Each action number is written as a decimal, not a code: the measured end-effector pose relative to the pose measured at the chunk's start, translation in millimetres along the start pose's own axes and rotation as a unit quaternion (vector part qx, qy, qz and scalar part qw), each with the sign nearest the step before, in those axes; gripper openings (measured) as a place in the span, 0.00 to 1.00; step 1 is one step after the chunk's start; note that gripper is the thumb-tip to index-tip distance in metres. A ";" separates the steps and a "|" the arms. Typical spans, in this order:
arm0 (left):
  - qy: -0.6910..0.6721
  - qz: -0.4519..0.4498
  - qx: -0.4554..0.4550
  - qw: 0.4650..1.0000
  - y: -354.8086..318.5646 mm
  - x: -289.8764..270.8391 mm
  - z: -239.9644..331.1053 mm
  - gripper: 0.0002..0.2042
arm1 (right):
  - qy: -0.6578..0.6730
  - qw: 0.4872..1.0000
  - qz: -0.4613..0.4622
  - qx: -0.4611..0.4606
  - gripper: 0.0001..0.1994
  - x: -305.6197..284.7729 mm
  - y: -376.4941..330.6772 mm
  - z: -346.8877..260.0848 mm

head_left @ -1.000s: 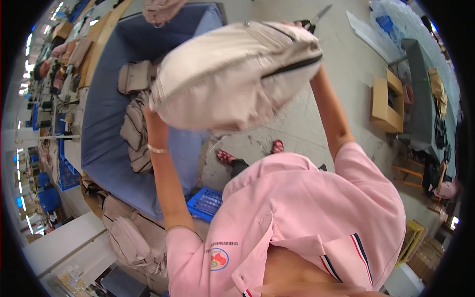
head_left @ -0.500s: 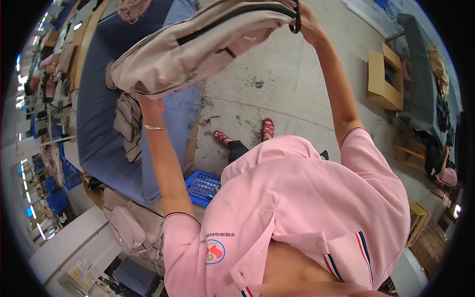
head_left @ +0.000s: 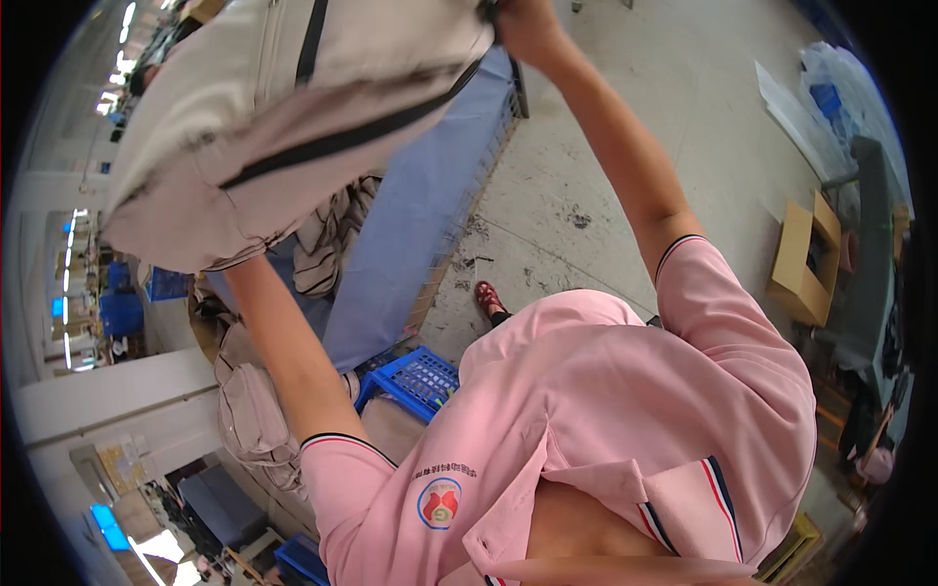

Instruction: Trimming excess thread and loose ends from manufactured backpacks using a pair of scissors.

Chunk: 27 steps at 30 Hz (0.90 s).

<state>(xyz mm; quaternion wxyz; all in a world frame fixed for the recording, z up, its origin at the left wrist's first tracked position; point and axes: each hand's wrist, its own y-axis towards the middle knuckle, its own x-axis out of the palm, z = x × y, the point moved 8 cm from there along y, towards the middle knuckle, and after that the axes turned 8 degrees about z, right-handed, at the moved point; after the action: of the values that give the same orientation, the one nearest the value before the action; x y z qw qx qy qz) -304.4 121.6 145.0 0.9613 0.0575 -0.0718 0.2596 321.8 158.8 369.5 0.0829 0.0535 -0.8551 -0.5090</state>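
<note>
A pale beige backpack [head_left: 322, 117] with black zips is held up across the upper left, slanting and slightly blurred. My right hand [head_left: 531, 31] is closed at its upper right end, beside a black part. My left forearm [head_left: 283, 337] reaches up to the bag's lower end, which it bears up; the hand and its fingers are hidden by the fabric. Below and behind the backpack stands a blue cloth-lined bin [head_left: 410, 234] on a wire frame, with more beige bags [head_left: 327, 249] inside.
A blue plastic crate [head_left: 420, 381] sits by my feet. Another beige bag [head_left: 256, 400] lies left of my left arm. On the right are an open cardboard box [head_left: 803, 264] and a dark-covered table [head_left: 868, 264]. Clear plastic wrapping [head_left: 850, 88] lies at the far right.
The backpack has swung left and nearer, turning more of its broad side into view. Both hands have moved left with it. My view has turned left as well, and one foot is hidden.
</note>
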 end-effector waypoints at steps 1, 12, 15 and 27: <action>0.020 0.027 -0.011 0.999 -4.7 -8.5 -20.5 0.16 | -0.081 0.996 -0.042 -0.015 0.15 28.3 -16.4 6.9; 0.020 0.281 -0.362 0.889 -447.4 -40.3 -232.9 0.19 | -0.263 0.864 -0.429 -0.017 0.09 94.8 -264.4 90.2; -0.018 0.268 -0.336 0.903 -444.8 -18.5 -223.0 0.19 | -0.207 0.910 -0.358 0.017 0.11 134.7 -193.1 85.8; -0.049 0.204 0.049 0.977 -217.9 80.8 -60.0 0.34 | 0.167 0.794 0.137 0.568 0.15 162.8 -190.0 121.9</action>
<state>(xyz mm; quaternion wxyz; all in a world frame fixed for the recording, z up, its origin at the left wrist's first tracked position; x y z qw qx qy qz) -118.3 -17.0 83.6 0.8796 0.1013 -0.1160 0.4500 139.6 144.7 159.5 0.2481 0.0580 -0.9616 0.1022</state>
